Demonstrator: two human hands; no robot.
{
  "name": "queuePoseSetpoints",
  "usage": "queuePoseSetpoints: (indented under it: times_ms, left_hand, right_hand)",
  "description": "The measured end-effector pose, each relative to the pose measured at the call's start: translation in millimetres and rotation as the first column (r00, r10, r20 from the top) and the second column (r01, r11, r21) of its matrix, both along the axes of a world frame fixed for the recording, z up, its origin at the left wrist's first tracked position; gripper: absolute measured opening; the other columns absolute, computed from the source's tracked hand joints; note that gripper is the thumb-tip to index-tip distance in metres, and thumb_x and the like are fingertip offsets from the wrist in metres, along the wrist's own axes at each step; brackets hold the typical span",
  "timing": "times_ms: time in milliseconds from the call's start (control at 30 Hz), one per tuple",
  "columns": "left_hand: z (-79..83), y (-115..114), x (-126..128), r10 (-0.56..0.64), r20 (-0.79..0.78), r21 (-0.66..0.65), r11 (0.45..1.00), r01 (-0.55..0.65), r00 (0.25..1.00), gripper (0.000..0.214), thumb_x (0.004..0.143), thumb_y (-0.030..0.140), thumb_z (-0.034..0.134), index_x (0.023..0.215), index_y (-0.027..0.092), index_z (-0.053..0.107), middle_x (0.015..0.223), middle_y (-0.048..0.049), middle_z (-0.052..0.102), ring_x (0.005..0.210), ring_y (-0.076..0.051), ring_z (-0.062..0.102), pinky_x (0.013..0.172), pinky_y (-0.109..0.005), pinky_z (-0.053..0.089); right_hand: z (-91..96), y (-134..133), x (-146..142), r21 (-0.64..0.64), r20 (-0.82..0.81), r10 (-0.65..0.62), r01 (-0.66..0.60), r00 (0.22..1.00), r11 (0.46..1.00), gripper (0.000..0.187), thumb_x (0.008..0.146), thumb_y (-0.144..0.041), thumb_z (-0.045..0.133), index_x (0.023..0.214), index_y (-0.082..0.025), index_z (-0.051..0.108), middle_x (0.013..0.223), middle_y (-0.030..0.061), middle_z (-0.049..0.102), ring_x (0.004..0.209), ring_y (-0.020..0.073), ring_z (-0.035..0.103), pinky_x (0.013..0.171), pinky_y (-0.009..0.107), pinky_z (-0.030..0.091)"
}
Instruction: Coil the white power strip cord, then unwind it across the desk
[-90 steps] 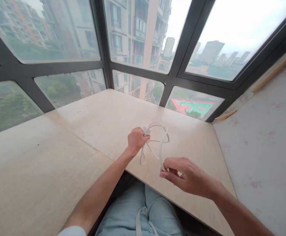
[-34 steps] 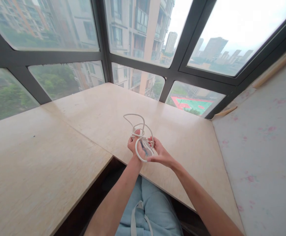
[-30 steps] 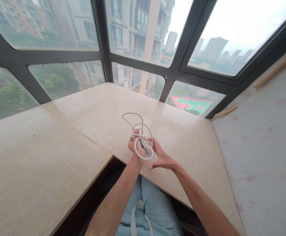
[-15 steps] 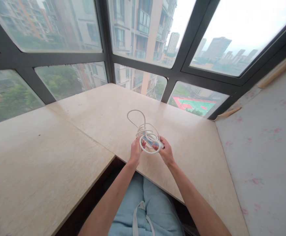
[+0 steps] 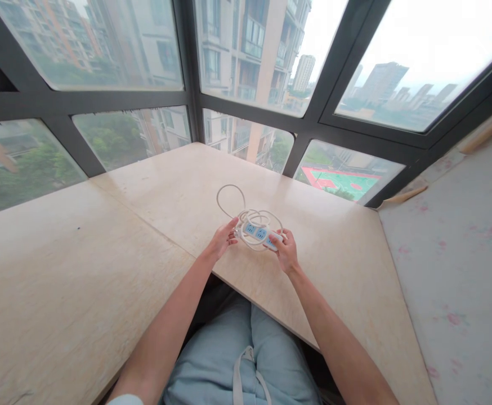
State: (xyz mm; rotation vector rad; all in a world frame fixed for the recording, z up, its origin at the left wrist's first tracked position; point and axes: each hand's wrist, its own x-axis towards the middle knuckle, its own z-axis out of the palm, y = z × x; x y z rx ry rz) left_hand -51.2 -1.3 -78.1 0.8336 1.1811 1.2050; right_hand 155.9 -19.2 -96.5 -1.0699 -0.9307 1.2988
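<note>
Two hands point(image 5: 256, 244) (one power strip point(image 5: 260, 234), one cord point(image 5: 231, 198))

White glossy plastic power strip point(image 5: 259, 233); smooth pale wood desk point(image 5: 81, 264); blue cloth trousers point(image 5: 246, 365).

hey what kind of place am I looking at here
Probably a bay-window nook in a high-rise flat. Dark-framed windows look down on towers and a sports court, a pale stone-look desk wraps the corner, and both hands hold a white power strip.
</note>
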Motion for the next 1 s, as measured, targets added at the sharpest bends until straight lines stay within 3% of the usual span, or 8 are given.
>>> queuePoseSetpoints:
  times_ms: [100, 200, 400, 567, 633, 700, 833, 1000]
  left_hand:
    - [-4.2, 7.0, -5.4, -0.180, 0.213, -0.114, 0.972, 0.208, 0.960, 0.050, 0.069, 0.060, 0.072, 0.092, 0.016, 0.068, 0.084, -0.0097, 0.070, 0.072, -0.016, 0.066, 0.065, -0.026, 0.052]
    - [-8.1, 9.8, -4.8, -0.153, 0.296, -0.180, 0.960, 0.213, 0.943, 0.040, 0.066, 0.044, 0.080, 0.090, 0.013, 0.068, 0.079, -0.0094, 0.071, 0.065, -0.017, 0.066, 0.062, -0.028, 0.054]
    - [-15.6, 14.3, 6.1, 0.272, 0.378, -0.296, 0.941, -0.163, 0.885, 0.022, 0.063, 0.017, 0.076, 0.082, 0.011, 0.067, 0.073, -0.0054, 0.069, 0.055, -0.014, 0.061, 0.051, -0.026, 0.050]
    - [-21.2, 22.0, 10.4, 0.464, 0.344, -0.268, 0.882, -0.388, 0.816, 0.017, 0.065, 0.017, 0.072, 0.079, 0.013, 0.063, 0.067, 0.0007, 0.064, 0.053, -0.009, 0.055, 0.048, -0.021, 0.044]
    - [-21.9, 24.4, 9.6, 0.512, 0.318, -0.273, 0.855, -0.440, 0.798, 0.016, 0.066, 0.018, 0.071, 0.078, 0.013, 0.062, 0.065, 0.0018, 0.062, 0.052, -0.008, 0.054, 0.049, -0.021, 0.045]
    - [-21.0, 25.5, 7.2, 0.528, 0.288, -0.284, 0.844, -0.456, 0.799, 0.015, 0.067, 0.019, 0.070, 0.078, 0.012, 0.062, 0.065, 0.0012, 0.062, 0.054, -0.009, 0.056, 0.052, -0.022, 0.047]
    - [-14.2, 24.7, -2.6, 0.463, 0.152, -0.302, 0.863, -0.405, 0.873, 0.018, 0.073, 0.026, 0.067, 0.083, 0.012, 0.062, 0.070, -0.0026, 0.064, 0.057, -0.013, 0.061, 0.056, -0.028, 0.052]
    - [-3.8, 24.6, -19.7, 0.326, -0.078, -0.328, 0.884, -0.334, 0.942, 0.032, 0.081, 0.045, 0.059, 0.091, 0.014, 0.059, 0.074, -0.0058, 0.064, 0.057, -0.017, 0.062, 0.054, -0.030, 0.052]
  right_hand:
    - [-5.9, 2.4, -6.9, -0.026, -0.113, 0.040, -0.043, 0.993, 0.999, 0.053, 0.060, -0.040, 0.083, 0.095, -0.026, 0.045, 0.093, -0.0040, 0.065, 0.080, 0.0156, 0.065, 0.071, 0.034, 0.060]
    - [-11.8, 6.3, -14.5, -0.033, -0.172, 0.060, -0.066, 0.983, 0.997, 0.054, 0.059, -0.039, 0.085, 0.096, -0.025, 0.049, 0.088, -0.0045, 0.067, 0.077, 0.0154, 0.066, 0.069, 0.033, 0.061]
    - [-13.5, 18.0, -15.7, -0.177, -0.140, 0.068, -0.092, 0.988, 0.980, 0.044, 0.063, -0.044, 0.084, 0.090, -0.021, 0.059, 0.081, -0.0003, 0.070, 0.064, 0.0147, 0.066, 0.058, 0.029, 0.059]
    - [-18.8, 23.8, -11.4, -0.225, -0.107, 0.077, -0.100, 0.991, 0.969, 0.032, 0.063, -0.026, 0.084, 0.087, -0.020, 0.064, 0.084, 0.0029, 0.073, 0.077, 0.0174, 0.069, 0.074, 0.034, 0.061]
    - [-23.3, 27.0, -13.6, -0.222, -0.040, 0.077, -0.084, 0.996, 0.972, 0.029, 0.064, -0.024, 0.081, 0.088, -0.019, 0.065, 0.087, 0.0050, 0.073, 0.081, 0.0182, 0.070, 0.078, 0.035, 0.059]
    - [-27.7, 32.0, -18.1, -0.174, 0.145, 0.075, -0.049, 0.987, 0.983, 0.023, 0.071, -0.027, 0.074, 0.091, -0.019, 0.066, 0.091, 0.0063, 0.073, 0.082, 0.0180, 0.070, 0.080, 0.035, 0.058]
    - [-33.0, 46.3, -30.4, -0.064, 0.511, 0.038, -0.006, 0.859, 0.998, 0.022, 0.077, -0.033, 0.058, 0.091, -0.019, 0.069, 0.087, 0.0039, 0.073, 0.079, 0.0181, 0.067, 0.075, 0.033, 0.055]
    - [-30.8, 61.6, -43.7, 0.002, 0.644, -0.001, -0.001, 0.765, 1.000, 0.016, 0.072, -0.033, 0.057, 0.074, -0.021, 0.068, 0.074, 0.0002, 0.067, 0.078, 0.0188, 0.061, 0.072, 0.029, 0.046]
